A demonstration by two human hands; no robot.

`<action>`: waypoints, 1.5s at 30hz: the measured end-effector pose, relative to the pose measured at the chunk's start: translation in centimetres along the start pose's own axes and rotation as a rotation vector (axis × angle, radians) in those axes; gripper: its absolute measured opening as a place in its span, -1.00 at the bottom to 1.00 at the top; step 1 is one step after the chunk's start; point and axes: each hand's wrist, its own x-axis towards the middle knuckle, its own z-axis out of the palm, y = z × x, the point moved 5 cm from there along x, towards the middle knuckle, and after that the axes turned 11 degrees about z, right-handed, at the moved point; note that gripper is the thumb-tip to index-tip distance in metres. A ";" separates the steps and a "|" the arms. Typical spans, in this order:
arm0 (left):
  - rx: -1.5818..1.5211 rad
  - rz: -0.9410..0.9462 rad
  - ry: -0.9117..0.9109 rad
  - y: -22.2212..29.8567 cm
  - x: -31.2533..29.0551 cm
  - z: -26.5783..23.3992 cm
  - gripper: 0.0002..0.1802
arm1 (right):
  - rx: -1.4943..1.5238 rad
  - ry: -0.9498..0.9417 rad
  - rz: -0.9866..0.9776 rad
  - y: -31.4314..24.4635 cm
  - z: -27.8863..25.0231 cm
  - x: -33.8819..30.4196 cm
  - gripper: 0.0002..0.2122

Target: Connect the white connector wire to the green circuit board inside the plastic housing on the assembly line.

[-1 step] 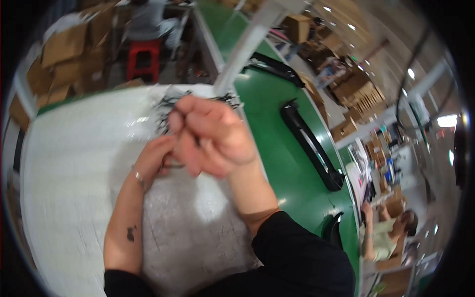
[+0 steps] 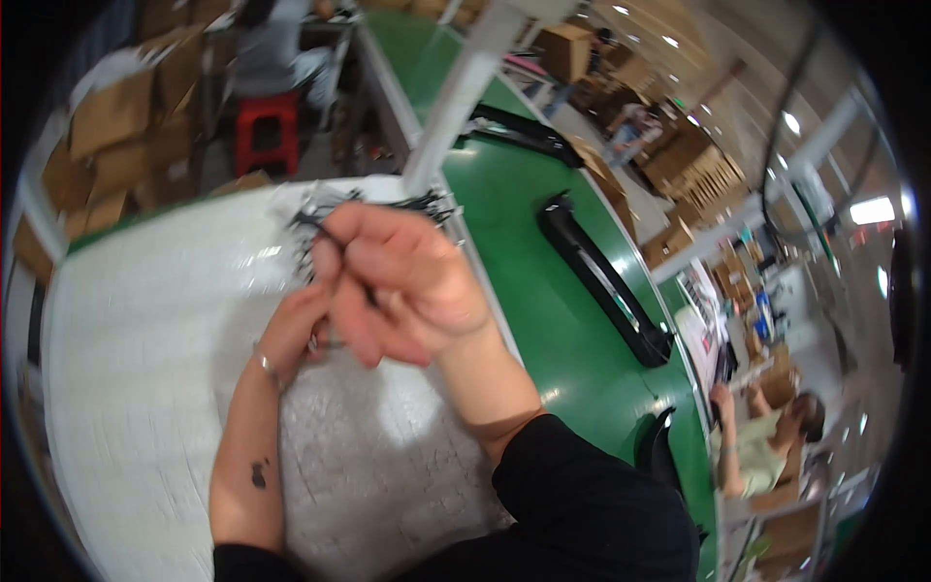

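My right hand [image 2: 402,281] is raised over the white covered table [image 2: 145,320], thumb and fingers pinched together. A thin dark strand shows at its fingertips, too blurred to tell its kind. Just behind and below it is my left hand [image 2: 296,325], its fingers curled in toward the right hand. The right hand hides part of those fingers and whatever is in them. Beyond both hands, at the table's far edge, lies a tangled pile of thin black and white pieces [image 2: 315,204], resembling short cables.
On my right a green conveyor belt [image 2: 514,272] carries long black curved plastic parts [image 2: 606,281]. A pale post [image 2: 465,97] rises at the table's far corner. Someone sits on a red stool [image 2: 267,136] beyond, near cardboard boxes [image 2: 112,116]; another person [image 2: 761,446] works across the belt.
The view has shifted slightly, so the belt and background sit a little differently. Both hands stay close together, the right one still pinched.
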 end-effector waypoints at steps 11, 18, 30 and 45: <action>-0.437 -0.008 -0.025 3.4 0.0 2.2 -0.57 | -1.985 0.506 -0.183 3.3 -1.4 0.2 -0.84; -0.601 0.026 -0.026 1.7 0.4 -0.5 -0.60 | -2.018 0.521 0.130 7.4 -7.6 2.9 -0.91; -0.439 0.040 0.016 1.3 0.2 -1.3 -0.70 | -2.006 0.594 0.220 6.2 -9.0 3.1 -0.84; -0.311 0.066 0.141 1.8 0.1 -0.3 -0.67 | -1.992 0.495 0.331 7.0 -10.0 3.1 -0.80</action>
